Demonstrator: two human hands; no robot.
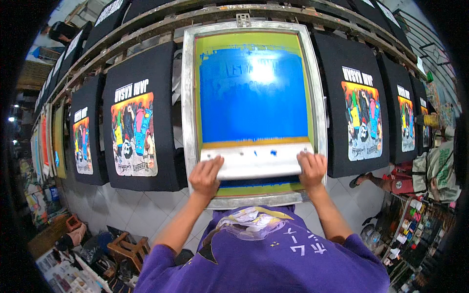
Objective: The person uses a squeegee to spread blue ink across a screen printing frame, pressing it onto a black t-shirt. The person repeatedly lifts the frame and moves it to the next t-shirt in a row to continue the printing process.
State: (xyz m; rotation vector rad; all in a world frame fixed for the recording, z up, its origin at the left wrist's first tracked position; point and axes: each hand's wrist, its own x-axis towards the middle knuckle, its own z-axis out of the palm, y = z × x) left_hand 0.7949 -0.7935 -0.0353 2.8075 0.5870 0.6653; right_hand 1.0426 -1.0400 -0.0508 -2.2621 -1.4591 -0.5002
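A wide squeegee [259,161] with a pale metal holder and a brownish blade lies across the near part of a screen printing frame [320,122]. My left hand [206,176] grips its left end, and my right hand [311,169] grips its right end, fingers curled over the top. Blue ink [254,112] covers most of the mesh beyond the blade, patchy toward the far end. A darker blue strip shows on the near side of the squeegee. Yellow-green margins border the inked area. Whatever lies beneath the screen is hidden.
Black printed shirts on boards stand left [139,117] and right [354,107] of the frame, with several more beyond. A wooden rail [161,31] runs behind. A wooden stool [129,249] is at lower left, a cluttered rack [410,234] at lower right. Another person's leg shows at right.
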